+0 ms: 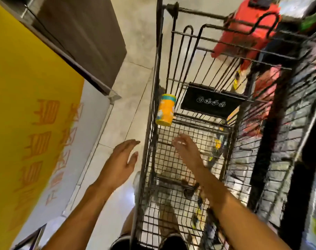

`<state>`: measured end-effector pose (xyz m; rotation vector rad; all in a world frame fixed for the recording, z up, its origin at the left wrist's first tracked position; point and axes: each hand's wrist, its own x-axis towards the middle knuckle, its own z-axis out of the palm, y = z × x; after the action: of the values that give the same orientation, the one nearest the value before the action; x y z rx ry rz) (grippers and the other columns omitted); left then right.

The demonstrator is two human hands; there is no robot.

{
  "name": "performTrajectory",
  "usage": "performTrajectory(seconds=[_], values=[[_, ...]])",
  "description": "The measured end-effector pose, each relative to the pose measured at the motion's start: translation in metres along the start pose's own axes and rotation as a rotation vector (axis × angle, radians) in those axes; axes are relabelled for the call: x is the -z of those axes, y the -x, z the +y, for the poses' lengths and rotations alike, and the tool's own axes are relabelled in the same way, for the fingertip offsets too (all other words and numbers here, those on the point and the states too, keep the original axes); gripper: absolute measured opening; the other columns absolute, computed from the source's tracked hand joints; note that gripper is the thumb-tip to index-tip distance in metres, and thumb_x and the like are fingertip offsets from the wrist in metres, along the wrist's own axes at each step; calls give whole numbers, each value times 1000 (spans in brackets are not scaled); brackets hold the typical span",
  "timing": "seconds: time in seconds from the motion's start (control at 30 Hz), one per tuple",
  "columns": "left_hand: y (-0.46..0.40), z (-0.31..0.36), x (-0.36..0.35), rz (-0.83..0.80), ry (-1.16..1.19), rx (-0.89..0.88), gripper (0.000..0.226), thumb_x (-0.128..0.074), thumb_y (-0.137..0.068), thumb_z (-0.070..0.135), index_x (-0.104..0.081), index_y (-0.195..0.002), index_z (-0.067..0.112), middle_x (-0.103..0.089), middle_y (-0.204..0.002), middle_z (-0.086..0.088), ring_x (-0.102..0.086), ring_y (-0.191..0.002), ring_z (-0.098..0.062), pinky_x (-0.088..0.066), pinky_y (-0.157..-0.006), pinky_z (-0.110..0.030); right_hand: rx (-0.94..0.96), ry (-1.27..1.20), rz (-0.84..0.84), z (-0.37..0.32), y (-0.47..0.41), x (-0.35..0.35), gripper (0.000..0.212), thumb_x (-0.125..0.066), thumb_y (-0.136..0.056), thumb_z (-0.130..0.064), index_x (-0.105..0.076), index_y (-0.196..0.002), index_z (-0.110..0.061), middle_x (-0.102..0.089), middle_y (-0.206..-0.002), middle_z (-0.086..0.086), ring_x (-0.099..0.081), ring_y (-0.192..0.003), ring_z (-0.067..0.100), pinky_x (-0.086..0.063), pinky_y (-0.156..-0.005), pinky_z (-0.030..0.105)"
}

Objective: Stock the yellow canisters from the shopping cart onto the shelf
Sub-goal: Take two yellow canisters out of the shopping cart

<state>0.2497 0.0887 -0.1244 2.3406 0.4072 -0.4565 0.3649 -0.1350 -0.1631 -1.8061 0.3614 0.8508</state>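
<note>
Yellow canister [165,110] sits ahead of both hands, between them, tipped against the shopping cart [193,138] left wall near its rim. Left hand [120,160] hovers outside that wall, fingers spread, holding nothing. Right hand [185,147] reaches over the basket, fingers loose and empty, likely going for it. Open air above; wire hems each side.
</note>
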Motion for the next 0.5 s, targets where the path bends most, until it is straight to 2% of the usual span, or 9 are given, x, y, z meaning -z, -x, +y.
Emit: performTrajectory(seconds=[0.07, 0.13, 0.2, 0.27, 0.37, 0.43, 0.5], values=[[-17, -5, -4, 23, 35, 11, 41, -48, -103, 26, -45, -143, 34, -44, -148, 13, -38, -136, -3, -25, -110, -11, -20, -62, 82, -11, -42, -20, 47, -67, -94, -25, -50, -135, -10, -61, -121, 4, -62, -95, 15, -56, -75, 27], [-31, -5, -5, 36, 51, 7, 40, -49, -103, 26, -48, -142, 32, -47, -145, 14, -41, -132, 0, -22, -104, -2, -63, -55, 137, -17, -79, -40, 58, -70, -89, -44, -52, -135, -14, -63, -122, 6, -63, -104, 23, -56, -90, 42], [-40, -5, -3, 45, 87, 14, 38, -51, -102, 27, -50, -140, 30, -50, -142, 13, -45, -128, -2, -27, -103, -6, -114, -53, 156, -19, -107, -58, 64, -75, -79, -57, -60, -126, -15, -68, -114, 7, -66, -103, 28, -55, -93, 48], [-45, -4, 0, 49, 125, 24, 37, -52, -101, 28, -51, -138, 31, -51, -138, 17, -46, -125, 1, -32, -103, -12, -148, -38, 168, -18, -123, -67, 71, -80, -69, -61, -64, -120, -15, -70, -108, 8, -68, -98, 29, -57, -89, 48], [-42, -2, 8, 55, 156, 39, 36, -54, -100, 27, -53, -136, 34, -49, -131, 24, -46, -116, 9, -32, -98, -3, -187, -113, 210, -16, -123, -62, 78, -86, -58, -60, -65, -120, -18, -71, -109, 4, -69, -98, 24, -58, -89, 45], [-38, 0, 16, 66, 189, 35, 36, -56, -99, 26, -54, -134, 34, -52, -129, 25, -49, -113, 11, -37, -98, -2, -174, -231, 235, -22, -105, -49, 69, -87, -63, -52, -66, -118, -18, -71, -109, 2, -69, -99, 20, -58, -91, 42], [-32, 4, 22, 84, 251, 22, 36, -57, -98, 23, -56, -133, 33, -56, -129, 21, -53, -117, 4, -43, -99, -9, -118, -300, 246, -26, -76, -30, 50, -87, -72, -36, -68, -114, -15, -72, -107, 1, -71, -96, 17, -59, -91, 37]])
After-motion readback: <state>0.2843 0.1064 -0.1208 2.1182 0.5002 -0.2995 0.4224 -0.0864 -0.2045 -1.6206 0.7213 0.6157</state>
